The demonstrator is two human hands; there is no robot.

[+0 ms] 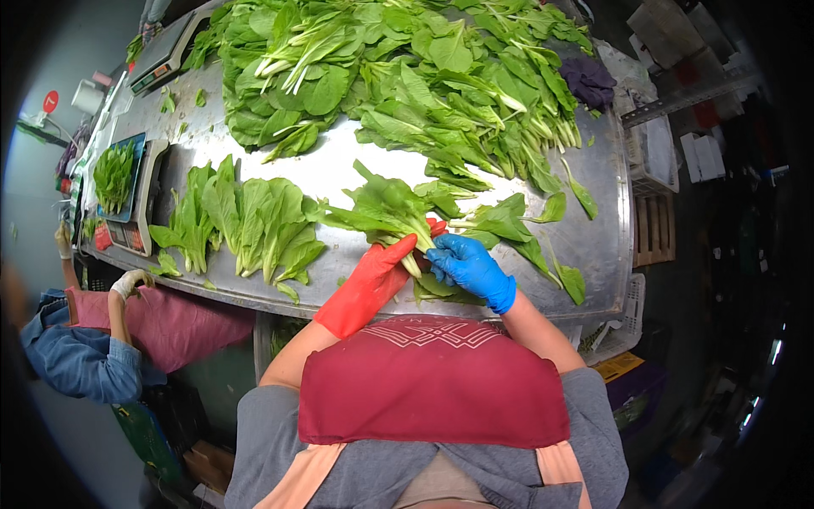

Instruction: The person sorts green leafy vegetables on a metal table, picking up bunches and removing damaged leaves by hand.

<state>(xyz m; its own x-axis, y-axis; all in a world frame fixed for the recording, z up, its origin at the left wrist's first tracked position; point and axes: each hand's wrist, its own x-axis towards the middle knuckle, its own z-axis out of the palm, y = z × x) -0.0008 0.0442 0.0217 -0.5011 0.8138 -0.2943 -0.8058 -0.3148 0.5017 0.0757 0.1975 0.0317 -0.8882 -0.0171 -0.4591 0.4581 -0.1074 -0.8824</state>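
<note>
A bunch of leafy greens (391, 202) with pale stems is held just above the steel table in front of my apron. My left hand (375, 280), in a red rubber glove, wraps the bunch near its stems. At the right of the stem ends, my right hand (467, 264), in a blue glove, has its fingers closed at the stems; whether it pinches a stem or leaf is hidden. Loose leaves (502, 223) lie just beyond the blue glove, and another leaf (439, 289) lies under my hands. Sorted bunches of greens (254, 223) lie to the left.
A large heap of greens (407, 83) covers the far side of the steel table (598, 254). A scale (149, 184) bearing greens (114, 178) stands at left, a second scale (168, 54) behind it. A co-worker (108, 331) stands at left. White crates (652, 153) are at right.
</note>
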